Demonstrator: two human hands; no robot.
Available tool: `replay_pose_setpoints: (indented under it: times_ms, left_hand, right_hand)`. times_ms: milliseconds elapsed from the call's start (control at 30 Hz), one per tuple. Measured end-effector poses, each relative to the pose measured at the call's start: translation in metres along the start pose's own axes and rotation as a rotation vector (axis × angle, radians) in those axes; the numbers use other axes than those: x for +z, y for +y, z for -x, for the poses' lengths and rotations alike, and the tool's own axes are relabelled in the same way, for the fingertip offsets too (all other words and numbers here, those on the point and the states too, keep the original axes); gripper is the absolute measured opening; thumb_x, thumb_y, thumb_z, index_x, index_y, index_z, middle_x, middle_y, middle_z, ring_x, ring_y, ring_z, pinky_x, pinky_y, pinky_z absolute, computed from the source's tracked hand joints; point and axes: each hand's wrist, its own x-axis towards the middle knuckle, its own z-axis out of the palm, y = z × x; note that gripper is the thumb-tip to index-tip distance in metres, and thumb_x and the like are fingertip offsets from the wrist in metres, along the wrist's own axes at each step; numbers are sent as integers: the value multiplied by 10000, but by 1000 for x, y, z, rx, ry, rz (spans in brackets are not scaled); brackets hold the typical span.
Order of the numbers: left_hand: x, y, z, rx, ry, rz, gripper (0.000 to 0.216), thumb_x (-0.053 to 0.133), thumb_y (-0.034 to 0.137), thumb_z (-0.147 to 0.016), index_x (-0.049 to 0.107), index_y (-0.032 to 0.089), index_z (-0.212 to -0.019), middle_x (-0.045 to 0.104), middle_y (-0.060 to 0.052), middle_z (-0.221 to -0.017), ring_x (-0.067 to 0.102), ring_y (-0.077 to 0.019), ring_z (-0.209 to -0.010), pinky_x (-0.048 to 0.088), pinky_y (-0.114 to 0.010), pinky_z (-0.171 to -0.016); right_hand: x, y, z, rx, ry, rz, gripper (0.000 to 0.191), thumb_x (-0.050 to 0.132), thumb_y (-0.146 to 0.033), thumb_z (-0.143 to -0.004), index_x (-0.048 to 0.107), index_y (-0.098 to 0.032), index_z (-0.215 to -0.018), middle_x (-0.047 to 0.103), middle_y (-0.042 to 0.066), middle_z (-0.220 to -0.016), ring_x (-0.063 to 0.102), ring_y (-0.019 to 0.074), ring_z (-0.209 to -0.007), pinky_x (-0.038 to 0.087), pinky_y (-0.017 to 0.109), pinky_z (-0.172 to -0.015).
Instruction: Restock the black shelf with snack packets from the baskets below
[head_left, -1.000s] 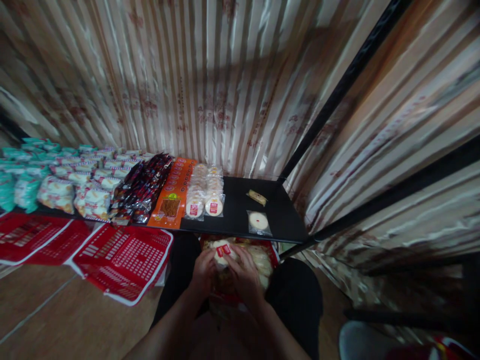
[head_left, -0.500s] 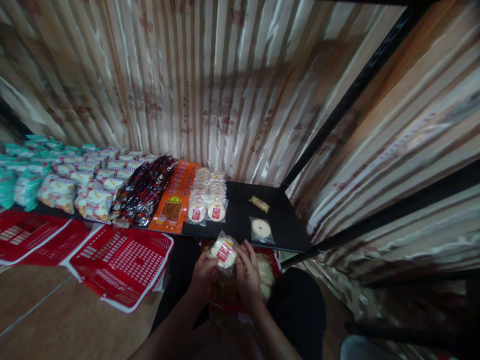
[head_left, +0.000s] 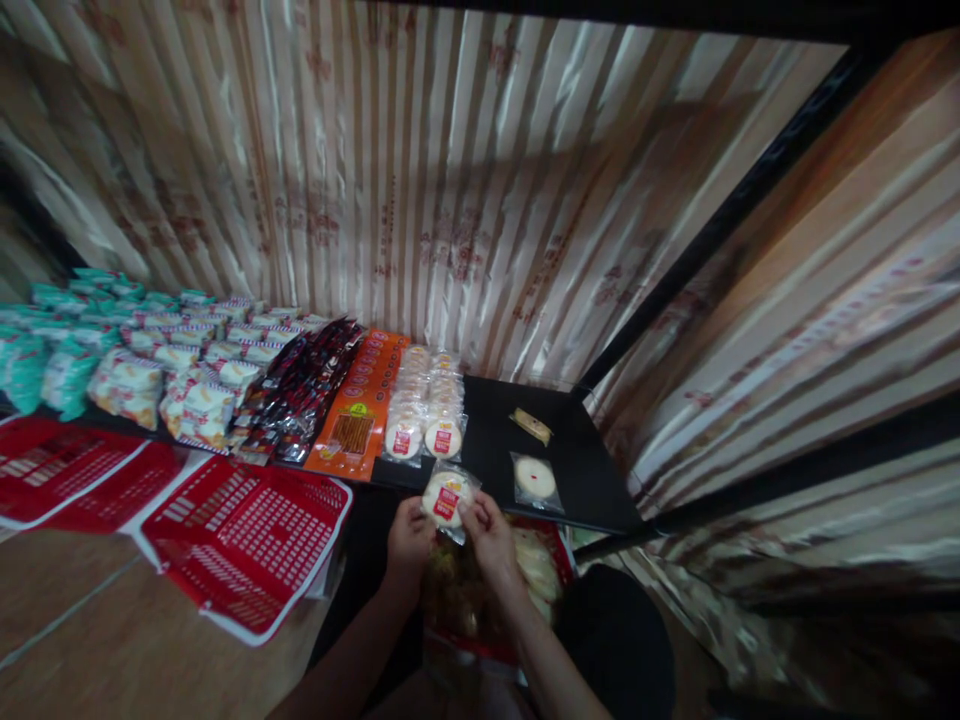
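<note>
Both my hands hold one clear packet with a round white cake and a red label (head_left: 445,496), raised to the front edge of the black shelf (head_left: 495,440). My left hand (head_left: 409,531) pinches its left side and my right hand (head_left: 487,528) pinches its right side. Two rows of the same cake packets (head_left: 424,410) lie on the shelf just beyond it. A red basket (head_left: 517,580) with more packets sits under my hands, between my knees.
On the shelf lie a single white cake packet (head_left: 535,479), a small yellow packet (head_left: 532,425), orange packets (head_left: 363,405), dark red packets (head_left: 300,385) and white and teal packets (head_left: 127,360). Red baskets (head_left: 247,535) lie on the wooden floor at left. A striped curtain hangs behind.
My hands have lifted the cake packet out of the basket and up toward the shelf's front edge. The view has tilted slightly upward.
</note>
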Motion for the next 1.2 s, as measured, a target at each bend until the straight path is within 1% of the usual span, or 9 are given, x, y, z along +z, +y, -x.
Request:
replay_pose_setpoints:
  times_ms: [67, 133, 200, 267, 367, 633, 800, 1067, 1200]
  left_hand:
    - [-1, -3, -10, 180, 84, -167, 351, 573, 195, -627, 562, 151, -975, 633, -94, -963, 627, -166, -802, 513, -264, -682]
    - [-2, -3, -15, 385, 92, -345, 392, 512, 188, -687, 549, 157, -1077, 582, -121, -1117, 596, -192, -972, 519, -278, -735]
    - [-2, -2, -18, 570, 44, -534, 411, 452, 166, -733, 545, 156, -1133, 547, -126, -1209, 532, -213, -1107, 500, -326, -848]
    - [0, 0, -20, 715, -22, -709, 434, 403, 134, -759, 542, 141, -1170, 541, -123, -1249, 477, -220, -1180, 425, -381, -984]
    - [4, 1, -25, 835, -108, -885, 494, 353, 85, -767, 509, 107, -1235, 531, -119, -1286, 431, -216, -1230, 350, -403, -1065]
    - [9, 0, -44, 869, -142, -1084, 521, 333, 47, -764, 507, 75, -1254, 506, -112, -1327, 370, -225, -1288, 355, -380, -1073]
    - [9, -8, -53, 882, -144, -1128, 515, 313, 35, -769, 517, 51, -1242, 517, -133, -1313, 372, -241, -1288, 363, -395, -1066]
    - [10, -17, -53, 896, -84, -1125, 520, 324, 32, -755, 520, 57, -1236, 516, -134, -1312, 403, -231, -1265, 357, -392, -1069]
    - [10, -18, -52, 905, -96, -1149, 520, 341, 26, -738, 524, 47, -1225, 494, -155, -1328, 382, -249, -1279, 359, -423, -1064]
  right_hand:
    - [5, -4, -13, -29, -12, 1, 435, 723, -415, -570, 577, -197, -916, 681, 6, -708, 625, 169, -656, 491, 275, -622]
    - [10, -8, -26, -56, -11, 22, 435, 704, -404, -579, 568, -201, -939, 670, -4, -690, 615, 163, -638, 485, 266, -599]
    - [14, -11, -38, -79, -9, 65, 428, 681, -401, -584, 565, -203, -946, 657, -14, -671, 601, 158, -609, 479, 262, -576]
    - [18, -14, -49, -105, -11, 129, 413, 654, -398, -599, 572, -203, -953, 646, -20, -671, 588, 149, -585, 476, 260, -563]
    - [22, -16, -61, -161, -8, 254, 394, 618, -389, -632, 593, -196, -975, 641, -11, -725, 570, 136, -578, 473, 258, -566]
    - [20, -10, -86, -350, 66, 552, 337, 536, -369, -696, 646, -192, -962, 604, 32, -799, 570, 167, -712, 486, 293, -678]
    - [18, -7, -86, -363, 116, 677, 383, 539, -363, -705, 649, -179, -1023, 573, 43, -795, 572, 183, -713, 486, 323, -707]
    - [25, -1, -84, -383, 128, 689, 412, 573, -278, -687, 624, -199, -1088, 580, 48, -845, 575, 182, -726, 495, 314, -696]
    - [24, 4, -82, -387, 112, 596, 470, 553, -276, -709, 562, -182, -1170, 583, 76, -929, 590, 188, -780, 517, 303, -650]
